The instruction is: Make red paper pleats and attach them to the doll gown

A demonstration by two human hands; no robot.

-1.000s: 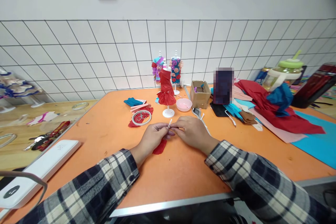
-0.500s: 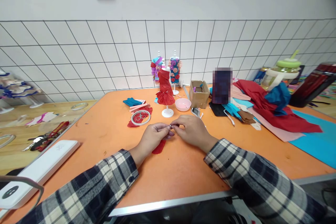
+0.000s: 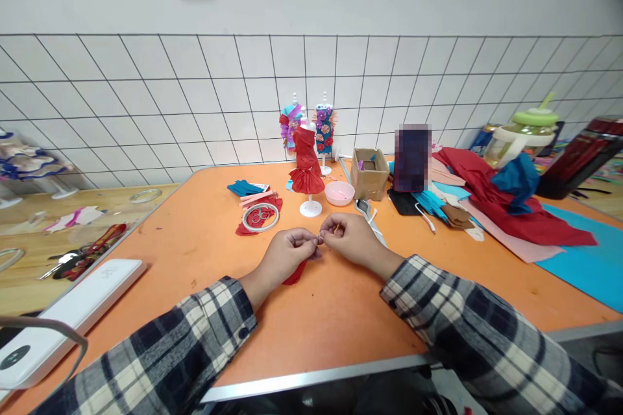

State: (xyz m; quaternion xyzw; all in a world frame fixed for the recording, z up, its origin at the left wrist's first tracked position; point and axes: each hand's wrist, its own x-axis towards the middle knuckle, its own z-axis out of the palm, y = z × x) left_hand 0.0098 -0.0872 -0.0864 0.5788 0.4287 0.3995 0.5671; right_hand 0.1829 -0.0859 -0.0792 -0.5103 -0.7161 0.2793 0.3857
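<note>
Both hands meet over the middle of the orange table (image 3: 204, 253). My left hand (image 3: 285, 254) is closed in a pinch on a small red piece of fabric (image 3: 295, 272) that hangs below its fingers. My right hand (image 3: 349, 238) is also pinched, fingertips touching the left ones, holding something tiny that I cannot make out. Just behind them stands a small white mannequin wearing a red dress (image 3: 306, 165).
Two more dressed mannequins (image 3: 318, 126) stand by the tiled wall. A pink bowl (image 3: 339, 193), a cardboard box (image 3: 370, 172), a white ring on red scraps (image 3: 261, 216) and teal fabric (image 3: 246, 189) lie nearby. Red and teal cloth (image 3: 506, 198) is piled right. A white case (image 3: 73, 311) lies left.
The white strip that stuck up between my fingertips is no longer seen. My right hand has curled tighter and shifted slightly back; the left hand has stayed put.
</note>
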